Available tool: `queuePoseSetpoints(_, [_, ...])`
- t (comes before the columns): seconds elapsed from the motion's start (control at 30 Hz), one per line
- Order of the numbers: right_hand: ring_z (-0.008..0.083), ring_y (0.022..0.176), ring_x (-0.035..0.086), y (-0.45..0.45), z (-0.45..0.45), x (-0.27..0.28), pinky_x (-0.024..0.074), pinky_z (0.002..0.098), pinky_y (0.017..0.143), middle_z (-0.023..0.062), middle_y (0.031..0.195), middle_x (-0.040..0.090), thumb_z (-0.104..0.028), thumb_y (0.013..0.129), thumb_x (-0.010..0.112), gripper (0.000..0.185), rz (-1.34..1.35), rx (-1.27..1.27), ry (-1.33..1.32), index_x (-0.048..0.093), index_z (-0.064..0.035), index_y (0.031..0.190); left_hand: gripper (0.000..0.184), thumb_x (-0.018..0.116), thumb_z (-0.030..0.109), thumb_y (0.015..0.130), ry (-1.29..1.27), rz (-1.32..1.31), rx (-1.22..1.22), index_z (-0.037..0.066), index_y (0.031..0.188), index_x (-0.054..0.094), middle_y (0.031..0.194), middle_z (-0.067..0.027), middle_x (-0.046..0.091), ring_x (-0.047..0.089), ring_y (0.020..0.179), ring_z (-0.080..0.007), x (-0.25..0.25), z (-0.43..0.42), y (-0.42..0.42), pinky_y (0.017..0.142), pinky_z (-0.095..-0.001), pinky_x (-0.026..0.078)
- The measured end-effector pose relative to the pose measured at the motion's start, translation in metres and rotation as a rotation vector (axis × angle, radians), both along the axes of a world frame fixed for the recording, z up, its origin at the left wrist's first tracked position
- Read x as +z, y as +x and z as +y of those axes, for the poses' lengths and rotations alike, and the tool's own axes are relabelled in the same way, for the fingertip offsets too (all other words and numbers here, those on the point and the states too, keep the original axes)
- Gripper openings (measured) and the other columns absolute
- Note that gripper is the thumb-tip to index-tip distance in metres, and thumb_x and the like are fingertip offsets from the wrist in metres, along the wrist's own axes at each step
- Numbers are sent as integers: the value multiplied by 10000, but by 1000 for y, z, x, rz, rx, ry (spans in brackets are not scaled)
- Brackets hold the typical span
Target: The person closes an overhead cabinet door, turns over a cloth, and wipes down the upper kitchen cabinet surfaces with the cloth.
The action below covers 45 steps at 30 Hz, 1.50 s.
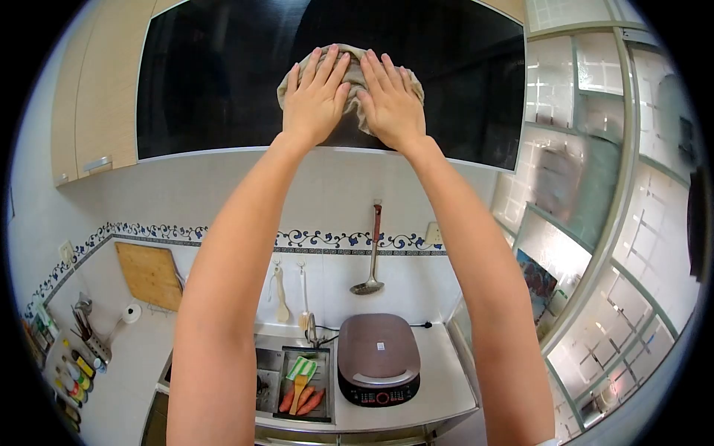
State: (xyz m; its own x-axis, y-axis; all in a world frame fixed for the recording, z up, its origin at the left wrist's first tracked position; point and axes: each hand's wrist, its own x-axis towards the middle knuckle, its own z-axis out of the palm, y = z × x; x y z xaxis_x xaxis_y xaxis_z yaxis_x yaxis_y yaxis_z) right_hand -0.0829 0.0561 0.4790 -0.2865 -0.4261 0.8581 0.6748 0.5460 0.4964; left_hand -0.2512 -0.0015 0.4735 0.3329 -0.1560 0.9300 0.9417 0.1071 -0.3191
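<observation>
By the left hand (314, 105) and right hand (394, 109), both ungripping, laid flat with fingers extended, a cloth (354, 79) is being pressed against a black cabinet door (223, 89). Below, a brown-lidded cooker (379, 346) is being supported by the counter (446, 383). Behind, a ladle (367, 287) is being held up on the wall (349, 186).
</observation>
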Motion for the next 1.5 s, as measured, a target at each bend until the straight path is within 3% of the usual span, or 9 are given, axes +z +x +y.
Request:
queuePoseSetpoints(0.5, [272,1421,385,2,-7,-32,282,459,1174,65,1553,401,-336,987,487,555,-60,-19,-75,427,-84,1477,526,401,379,1036,-137,-35,13,182,1523,384,1614,-33,292,250,1485,-267,-32,-9,-3,1186,-514,188])
queuePoseSetpoints(0.6, [268,1429,373,3,-9,-38,277,462,1176,66,1562,386,-343,976,503,576,-102,-20,-94,418,-84,1483,540,469,382,1007,-145,-38,31,203,1511,400,1605,-15,309,260,1484,-253,-39,-11,-6,1182,-523,221])
queuePoseSetpoints(0.9, [253,1459,323,6,-15,-42,231,456,1201,63,1583,353,-427,944,535,670,-223,-32,-123,390,-91,1505,606,407,459,1026,-300,-36,73,191,1560,308,1642,-24,216,169,1514,-253,-55,-27,-22,1207,-497,131])
queuePoseSetpoints(1.17, [243,1466,305,5,-15,-35,229,446,1204,57,1593,332,-471,942,530,697,-297,-27,-100,384,-94,1509,655,468,478,997,-375,-6,82,207,1566,289,1648,-9,197,148,1520,-241,-49,-35,-37,1220,-483,122])
queuePoseSetpoints(1.5, [228,1457,321,0,-9,-26,222,434,1206,41,1583,355,-474,963,501,649,-325,13,-16,429,-94,1483,656,413,517,1014,-367,-66,122,204,1574,274,1657,-19,171,123,1527,-254,-46,-36,-39,1216,-480,94])
